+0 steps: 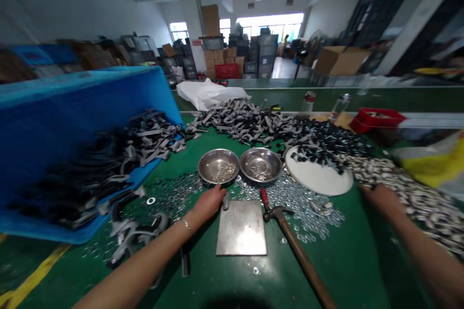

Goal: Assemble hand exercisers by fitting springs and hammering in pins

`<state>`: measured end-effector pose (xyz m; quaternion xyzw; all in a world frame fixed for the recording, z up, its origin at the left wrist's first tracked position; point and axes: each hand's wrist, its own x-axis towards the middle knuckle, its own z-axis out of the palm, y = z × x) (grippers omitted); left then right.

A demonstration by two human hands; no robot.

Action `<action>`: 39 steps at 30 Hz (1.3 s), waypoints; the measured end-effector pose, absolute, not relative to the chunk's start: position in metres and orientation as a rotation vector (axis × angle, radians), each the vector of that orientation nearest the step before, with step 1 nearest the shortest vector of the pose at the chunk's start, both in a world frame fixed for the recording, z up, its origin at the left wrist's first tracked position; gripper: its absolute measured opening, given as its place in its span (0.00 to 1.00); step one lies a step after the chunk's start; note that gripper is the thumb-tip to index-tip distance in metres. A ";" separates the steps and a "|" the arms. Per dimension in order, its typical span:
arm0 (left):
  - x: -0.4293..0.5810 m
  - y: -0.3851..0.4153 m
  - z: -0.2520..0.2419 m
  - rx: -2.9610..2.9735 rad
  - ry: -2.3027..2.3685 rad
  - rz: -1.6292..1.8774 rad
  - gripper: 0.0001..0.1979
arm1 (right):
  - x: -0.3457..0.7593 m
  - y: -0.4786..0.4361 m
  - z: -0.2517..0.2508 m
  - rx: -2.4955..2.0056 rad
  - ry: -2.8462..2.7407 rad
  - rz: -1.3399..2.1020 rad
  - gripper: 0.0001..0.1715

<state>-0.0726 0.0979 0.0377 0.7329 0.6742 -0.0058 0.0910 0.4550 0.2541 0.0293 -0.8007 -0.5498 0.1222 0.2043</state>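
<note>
My left hand [209, 203] is closed around a small grey part [225, 201] at the upper left corner of a square metal plate [241, 228]. The rest of that part is hidden by the hand. My right hand [383, 199] reaches to the left edge of a pile of small silver and brown pieces [424, 198]. Its fingers are pinched together, and I cannot make out what is in them. Beside the plate lies a hammer [295, 241] with a wooden handle, next to a red-handled tool [264, 198].
Two steel bowls [205, 160] [247, 158] hold small metal pieces. Loose washers [304, 212] surround them. A white plate [308, 181] carries black-headed screws. Grey and black clamp parts [239, 120] are heaped behind; more fill a blue bin [159, 91] at left. A red tray [380, 118] stands back right.
</note>
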 end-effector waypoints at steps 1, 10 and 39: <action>-0.075 0.104 0.034 2.191 1.976 -0.009 0.15 | 0.453 0.255 0.030 -2.249 -1.505 0.369 0.27; -0.092 0.083 0.026 1.837 1.877 0.570 0.13 | 0.443 0.185 0.033 -1.888 -1.388 0.669 0.29; -0.004 -0.018 0.047 0.748 1.090 1.212 0.22 | 0.177 0.025 0.048 -0.877 -1.134 2.158 0.09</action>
